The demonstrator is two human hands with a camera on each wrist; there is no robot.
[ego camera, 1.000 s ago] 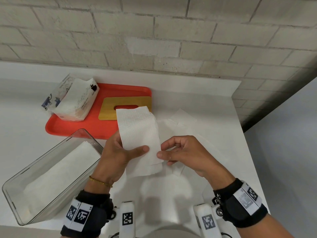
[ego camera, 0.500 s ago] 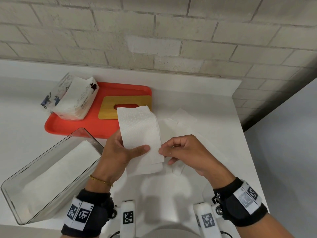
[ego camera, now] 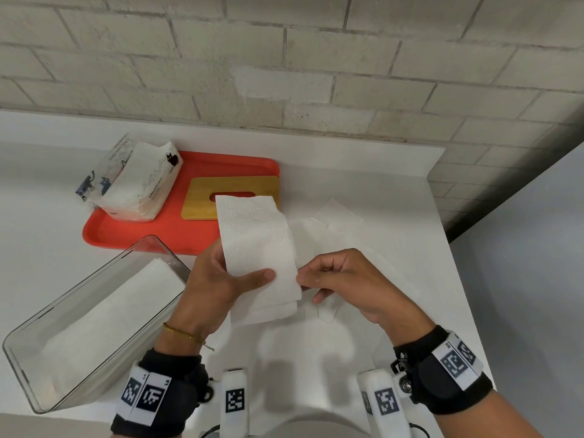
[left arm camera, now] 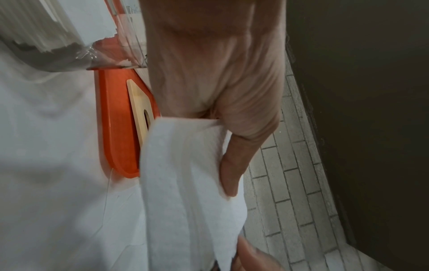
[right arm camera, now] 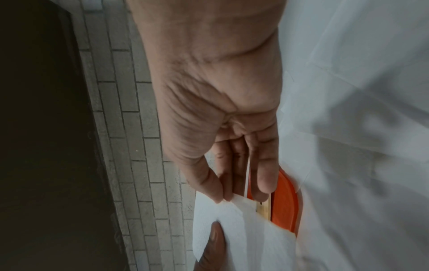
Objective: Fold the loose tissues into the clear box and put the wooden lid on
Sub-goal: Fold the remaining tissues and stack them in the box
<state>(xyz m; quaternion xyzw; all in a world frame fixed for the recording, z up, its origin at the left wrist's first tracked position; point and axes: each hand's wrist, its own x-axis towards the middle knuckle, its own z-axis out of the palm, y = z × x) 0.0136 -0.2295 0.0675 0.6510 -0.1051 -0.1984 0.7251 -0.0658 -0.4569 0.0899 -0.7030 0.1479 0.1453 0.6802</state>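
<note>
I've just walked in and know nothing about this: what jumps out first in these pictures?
Two hands at centre: the left hand holds a folded white tissue upright while the right hand pinches its edge. Behind them a red tray carries a wooden lid; a clear box sits at lower left.

We see the folded tissue [ego camera: 257, 245] hiding the wooden lid [ego camera: 202, 200]'s near right corner, the left hand [ego camera: 215, 286]'s fingers behind that tissue, pack lettering unreadable
</note>
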